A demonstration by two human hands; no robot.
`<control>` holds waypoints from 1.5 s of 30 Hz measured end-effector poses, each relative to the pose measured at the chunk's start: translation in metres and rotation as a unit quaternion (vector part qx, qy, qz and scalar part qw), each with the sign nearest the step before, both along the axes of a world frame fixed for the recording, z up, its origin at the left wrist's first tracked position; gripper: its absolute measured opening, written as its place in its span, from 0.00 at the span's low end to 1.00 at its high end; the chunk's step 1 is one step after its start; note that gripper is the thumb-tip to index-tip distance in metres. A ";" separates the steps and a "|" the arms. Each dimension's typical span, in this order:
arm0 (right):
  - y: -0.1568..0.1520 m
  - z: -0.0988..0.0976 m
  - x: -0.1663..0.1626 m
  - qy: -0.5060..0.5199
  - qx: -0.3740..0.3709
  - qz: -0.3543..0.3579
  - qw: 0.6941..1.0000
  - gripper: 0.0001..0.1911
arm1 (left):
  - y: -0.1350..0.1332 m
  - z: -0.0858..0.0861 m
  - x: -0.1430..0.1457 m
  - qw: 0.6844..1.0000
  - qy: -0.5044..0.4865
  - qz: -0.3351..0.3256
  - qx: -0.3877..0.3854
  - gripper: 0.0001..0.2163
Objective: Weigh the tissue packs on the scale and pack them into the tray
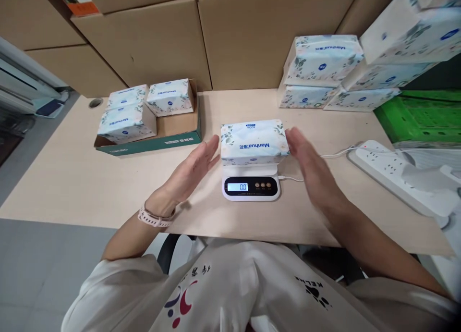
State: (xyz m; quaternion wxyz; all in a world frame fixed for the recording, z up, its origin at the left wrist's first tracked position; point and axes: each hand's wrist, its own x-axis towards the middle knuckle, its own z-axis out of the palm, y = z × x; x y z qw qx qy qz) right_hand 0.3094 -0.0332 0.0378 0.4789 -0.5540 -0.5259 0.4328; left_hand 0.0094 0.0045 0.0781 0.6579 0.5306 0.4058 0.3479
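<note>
A white tissue pack (pixel 255 141) with blue lettering and leaf prints sits over the plate of a small white digital scale (pixel 251 188). The scale's lit display reads 0.0. Beside the pack's left end is my left hand (pixel 190 166), fingers stretched out, with a sliver of space to the pack. My right hand (pixel 311 171), slightly blurred, has its fingers extended along the right end; whether they touch it I cannot tell. Neither hand is wrapped round anything. The pack hides most of the weighing plate.
A shallow green-edged carton (pixel 158 142) at the left holds three tissue packs. More tissue packs (pixel 320 65) are stacked at the back right, near a green crate (pixel 425 118). A white power strip (pixel 396 173) and cable lie at the right. Cardboard boxes (pixel 273 39) line the back.
</note>
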 end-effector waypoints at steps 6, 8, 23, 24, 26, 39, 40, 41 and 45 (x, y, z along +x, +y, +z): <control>0.033 -0.022 0.011 -0.084 0.311 -0.230 0.918 0.32 | 0.007 -0.045 -0.004 0.966 0.015 0.174 0.191 0.36; 0.029 -0.035 0.008 -0.108 0.302 -0.220 0.921 0.31 | 0.002 -0.053 -0.002 0.963 -0.004 0.168 0.212 0.31; 0.013 -0.046 0.003 -0.106 0.316 -0.201 0.921 0.33 | -0.007 -0.041 -0.006 0.986 -0.067 0.118 0.097 0.36; 0.013 -0.046 0.002 -0.103 0.322 -0.202 0.919 0.33 | -0.007 -0.041 -0.006 0.986 -0.070 0.116 0.093 0.36; 0.012 -0.046 0.001 -0.100 0.327 -0.203 0.917 0.33 | -0.007 -0.041 -0.007 0.987 -0.075 0.112 0.091 0.36; 0.008 -0.047 -0.002 -0.109 0.285 -0.203 0.930 0.35 | -0.006 -0.043 -0.007 0.988 -0.082 0.103 0.082 0.36; 0.008 -0.047 -0.002 -0.113 0.283 -0.203 0.930 0.35 | -0.006 -0.043 -0.007 0.988 -0.081 0.103 0.082 0.36; 0.009 -0.047 -0.001 -0.116 0.288 -0.200 0.929 0.35 | -0.006 -0.043 -0.007 0.988 -0.080 0.103 0.083 0.36; 0.011 -0.049 -0.001 -0.101 0.332 -0.174 0.922 0.32 | -0.005 -0.045 -0.009 0.988 -0.081 0.098 0.085 0.35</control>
